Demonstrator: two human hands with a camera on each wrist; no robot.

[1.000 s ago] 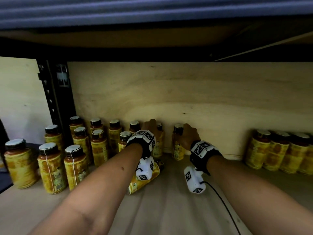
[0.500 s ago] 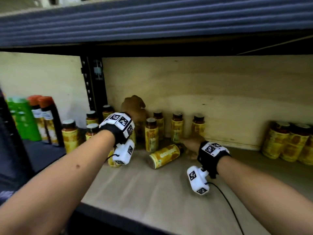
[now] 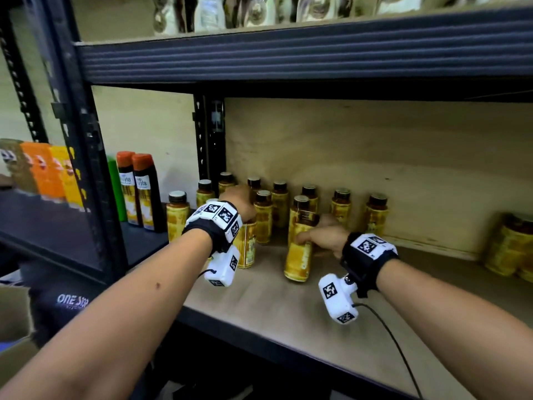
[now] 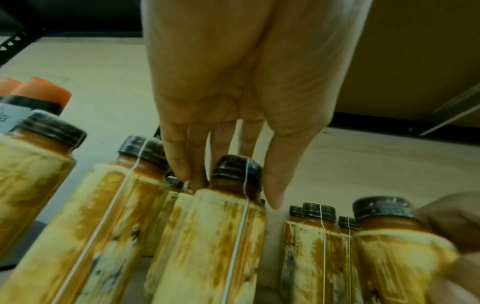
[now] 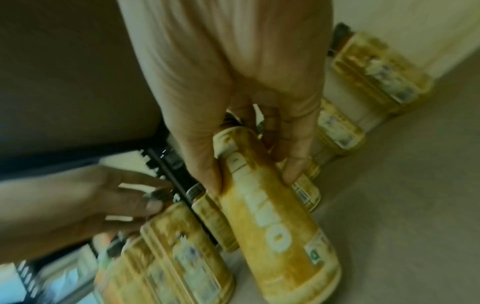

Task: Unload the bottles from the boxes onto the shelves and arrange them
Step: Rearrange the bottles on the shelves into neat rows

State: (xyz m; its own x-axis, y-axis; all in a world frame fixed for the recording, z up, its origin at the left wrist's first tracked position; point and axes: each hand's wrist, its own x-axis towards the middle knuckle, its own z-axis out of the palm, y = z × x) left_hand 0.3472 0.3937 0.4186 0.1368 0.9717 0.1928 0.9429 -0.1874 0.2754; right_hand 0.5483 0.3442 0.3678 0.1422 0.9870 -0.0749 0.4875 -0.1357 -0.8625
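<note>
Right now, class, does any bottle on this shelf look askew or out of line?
Yes: the bottle gripped by the right hand leans off vertical, in front of the upright rows.

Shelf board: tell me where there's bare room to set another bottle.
Free: the shelf board in front of both hands, and the stretch between the last standing bottle and the jars at right. Crowded: the back-left corner of bottles.

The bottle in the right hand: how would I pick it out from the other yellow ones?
Look at the wooden shelf under the dark beam, where yellow bottles with dark caps stand near the back wall. The bottle is the front one, right of the cluster. Unlike its upright neighbours, it is tilted, and the right hand grips its upper part.
</note>
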